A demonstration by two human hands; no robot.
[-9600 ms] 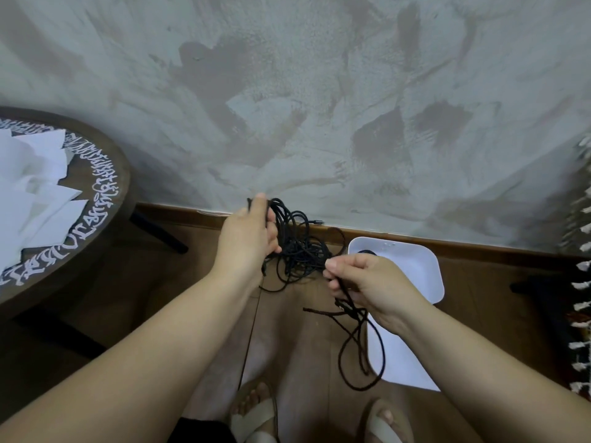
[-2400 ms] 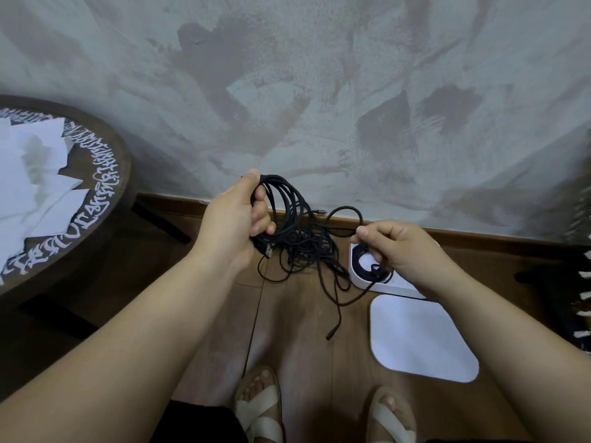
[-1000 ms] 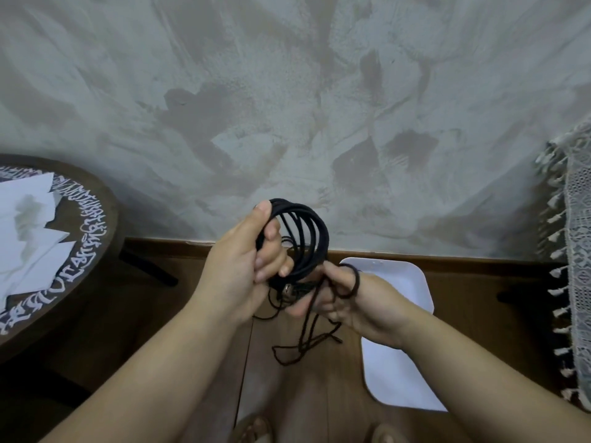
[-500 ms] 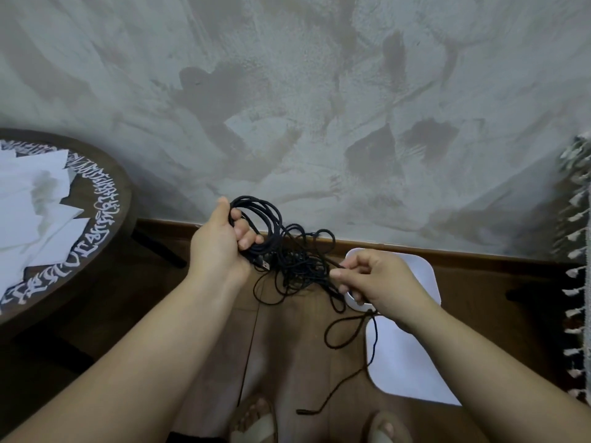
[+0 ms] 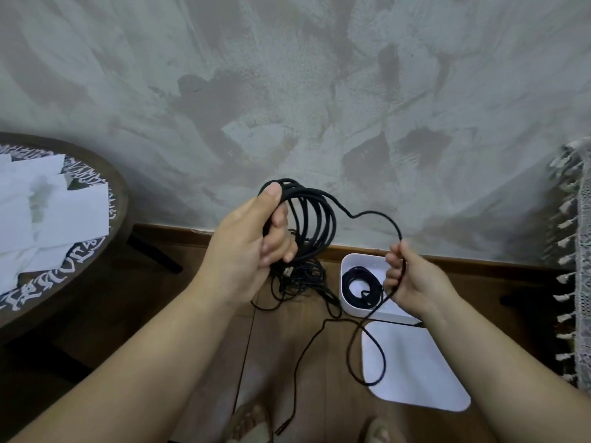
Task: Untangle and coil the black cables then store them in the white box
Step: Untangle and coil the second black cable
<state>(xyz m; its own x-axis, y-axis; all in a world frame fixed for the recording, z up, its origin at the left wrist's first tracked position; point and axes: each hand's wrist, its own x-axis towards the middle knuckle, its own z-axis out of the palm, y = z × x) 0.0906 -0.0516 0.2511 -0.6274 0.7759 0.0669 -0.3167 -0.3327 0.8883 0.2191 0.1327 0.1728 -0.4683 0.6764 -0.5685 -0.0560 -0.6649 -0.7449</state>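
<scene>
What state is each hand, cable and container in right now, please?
Left hand: grips the coil.
Coil: partly wound, tail loose.
Right hand: holds the loose tail.
Tangle: hanging under the coil, unsorted.
White box: open, one coiled cable inside.
Lid: off, flat on floor.

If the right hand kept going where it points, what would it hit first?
Probably the black cable coil gripped by the left hand; depth is unclear, so the right hand might miss it.

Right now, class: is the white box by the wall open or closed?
Open. A coiled black cable shows inside the white rounded box, and its flat white lid lies beside it.
</scene>
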